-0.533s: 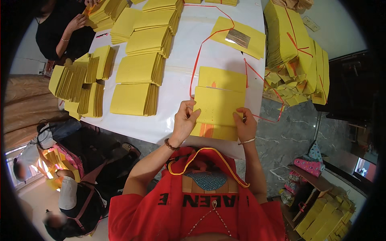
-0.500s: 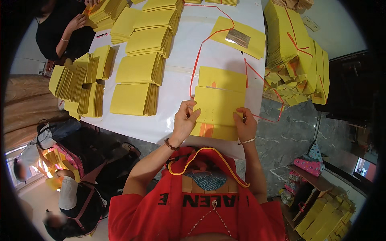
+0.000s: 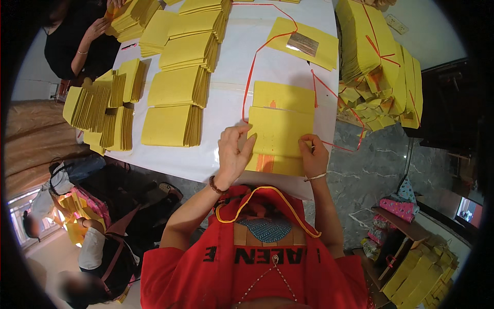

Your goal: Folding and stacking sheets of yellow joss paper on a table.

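A yellow paper sheet with orange print lies in front of me at the table's near edge, its folded panels overlapping. The thumb and fingers of my right hand pinch its right edge. Beside the left edge, my left hand has its thumb and fingers apart, the fingertips close to the paper. A length of red string loops on the table around the sheet. Farther back lies another yellow paper piece with a brownish, shiny rectangle on it.
Rows of folded yellow paper stacks cover the table's left side. A tall tied stack of yellow paper stands at the right, with scraps below. A co-worker's hand works at the far left. Other people sit lower left; yellow bundles lie lower right.
My left thumb and fingers have come apart and shifted slightly left of the sheet's edge. My right hand stays at the right edge, and its fingers have moved slightly.
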A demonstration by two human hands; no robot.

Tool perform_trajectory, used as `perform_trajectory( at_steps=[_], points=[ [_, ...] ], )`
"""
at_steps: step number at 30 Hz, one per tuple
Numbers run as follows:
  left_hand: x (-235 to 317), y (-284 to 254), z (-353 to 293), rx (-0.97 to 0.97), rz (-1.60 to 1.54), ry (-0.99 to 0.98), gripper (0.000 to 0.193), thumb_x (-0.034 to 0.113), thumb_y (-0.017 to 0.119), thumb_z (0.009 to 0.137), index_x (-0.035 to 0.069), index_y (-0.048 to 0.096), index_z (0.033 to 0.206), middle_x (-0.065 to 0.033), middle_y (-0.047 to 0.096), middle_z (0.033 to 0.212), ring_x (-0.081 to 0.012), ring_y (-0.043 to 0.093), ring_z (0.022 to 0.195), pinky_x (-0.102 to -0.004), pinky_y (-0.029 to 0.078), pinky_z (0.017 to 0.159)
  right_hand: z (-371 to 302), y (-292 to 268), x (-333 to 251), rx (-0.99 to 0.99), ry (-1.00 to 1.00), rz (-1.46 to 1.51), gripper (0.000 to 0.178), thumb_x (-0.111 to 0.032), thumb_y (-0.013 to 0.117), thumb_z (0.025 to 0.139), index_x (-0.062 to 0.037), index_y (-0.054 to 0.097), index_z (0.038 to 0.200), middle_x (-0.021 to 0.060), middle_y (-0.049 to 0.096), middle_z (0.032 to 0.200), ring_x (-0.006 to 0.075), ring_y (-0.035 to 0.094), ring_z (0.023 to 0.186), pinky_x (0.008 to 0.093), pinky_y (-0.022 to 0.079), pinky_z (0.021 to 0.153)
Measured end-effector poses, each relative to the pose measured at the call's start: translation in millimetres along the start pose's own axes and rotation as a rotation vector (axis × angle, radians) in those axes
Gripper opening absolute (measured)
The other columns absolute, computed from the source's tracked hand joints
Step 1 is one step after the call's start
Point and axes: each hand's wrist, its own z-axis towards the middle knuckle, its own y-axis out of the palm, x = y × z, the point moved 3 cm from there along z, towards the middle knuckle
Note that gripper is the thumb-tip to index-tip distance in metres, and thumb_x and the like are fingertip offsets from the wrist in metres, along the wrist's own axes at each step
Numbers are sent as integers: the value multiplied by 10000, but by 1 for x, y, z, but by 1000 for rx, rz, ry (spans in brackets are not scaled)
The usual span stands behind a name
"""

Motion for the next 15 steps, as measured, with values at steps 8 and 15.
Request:
perform_trajectory(
  at_steps=[8, 15],
  points=[
    [51, 47, 8, -252, 572, 777, 390, 149, 613, 790, 2, 532, 1143, -169, 450, 1242, -338, 370, 1213, -432, 329, 976, 1, 1, 0, 36, -24, 9, 123, -144, 620, 787, -66, 612, 881, 93, 627, 778, 219, 578, 608, 312, 437, 555],
    [27, 64, 15, -325, 730, 802, 541, 302, 604, 804, 29, 457, 1248, -162, 376, 1341, -314, 306, 1275, -434, 275, 1033, 1, 6, 6, 92, -105, 43, 95, -95, 625, 799, -38, 609, 874, 15, 597, 710, 73, 455, 568, 227, 380, 525]
  ],
)
